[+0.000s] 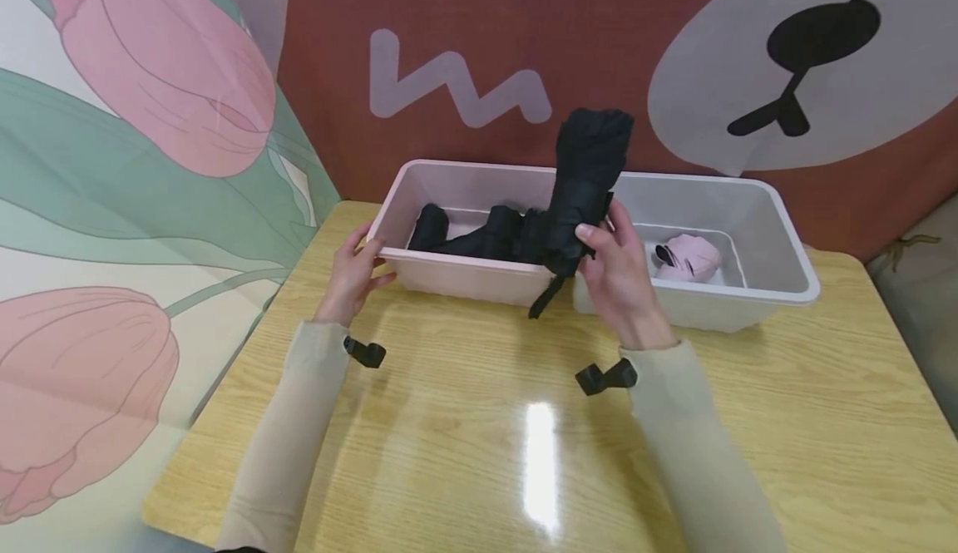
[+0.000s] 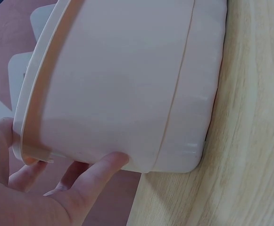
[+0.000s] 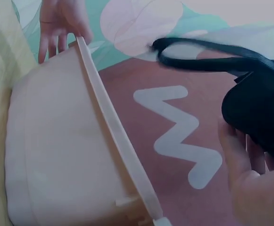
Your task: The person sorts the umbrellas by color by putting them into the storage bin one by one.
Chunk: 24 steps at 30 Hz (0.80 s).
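My right hand [image 1: 617,274] grips a folded black umbrella [image 1: 587,170] near its lower end, holding it tilted above the pink bin's right end. A strap loop [image 3: 198,59] hangs from the umbrella's end. My left hand [image 1: 352,274] holds the left end of the pink bin [image 1: 464,274]. In the left wrist view, one fingertip [image 2: 118,159] touches the bin's outer wall and the thumb is at the rim. Inside the pink bin lie several black rolled bundles [image 1: 501,233], partly hidden behind the front wall.
A grey-white bin [image 1: 793,266] stands on the right, with a small pink bundle [image 1: 688,258] bearing black marks inside. Both bins sit along the back of the wooden table [image 1: 464,420]. A printed cloth [image 1: 479,4] hangs behind them.
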### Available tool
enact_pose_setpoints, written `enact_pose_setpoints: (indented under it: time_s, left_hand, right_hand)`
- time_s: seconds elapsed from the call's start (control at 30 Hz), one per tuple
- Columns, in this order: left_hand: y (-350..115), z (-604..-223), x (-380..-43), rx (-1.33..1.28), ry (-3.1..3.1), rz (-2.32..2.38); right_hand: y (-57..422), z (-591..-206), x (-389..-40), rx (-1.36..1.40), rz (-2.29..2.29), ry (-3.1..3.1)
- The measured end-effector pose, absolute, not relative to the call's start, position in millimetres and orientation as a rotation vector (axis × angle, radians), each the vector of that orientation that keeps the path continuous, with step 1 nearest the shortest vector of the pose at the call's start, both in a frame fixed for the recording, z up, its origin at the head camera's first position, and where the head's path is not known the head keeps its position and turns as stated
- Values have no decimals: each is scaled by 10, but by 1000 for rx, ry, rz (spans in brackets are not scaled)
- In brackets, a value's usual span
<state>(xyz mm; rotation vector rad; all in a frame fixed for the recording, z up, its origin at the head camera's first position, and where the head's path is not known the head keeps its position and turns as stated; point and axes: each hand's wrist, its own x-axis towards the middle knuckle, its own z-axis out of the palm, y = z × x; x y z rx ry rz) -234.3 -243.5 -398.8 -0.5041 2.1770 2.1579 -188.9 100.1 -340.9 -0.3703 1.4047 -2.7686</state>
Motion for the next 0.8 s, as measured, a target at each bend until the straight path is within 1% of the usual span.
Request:
enact_pose_setpoints:
  time_s: [0.5,0.8]
  left_hand:
    - [-2443,-3997,-2348,-496,2165,2164]
    - [-2446,-3999,-2349,-501,2174,2150]
  right_hand:
    - [888,-3486,-2027,-220,-2624,1627]
    - [765,-3491,-2127,-99,-2393,1938]
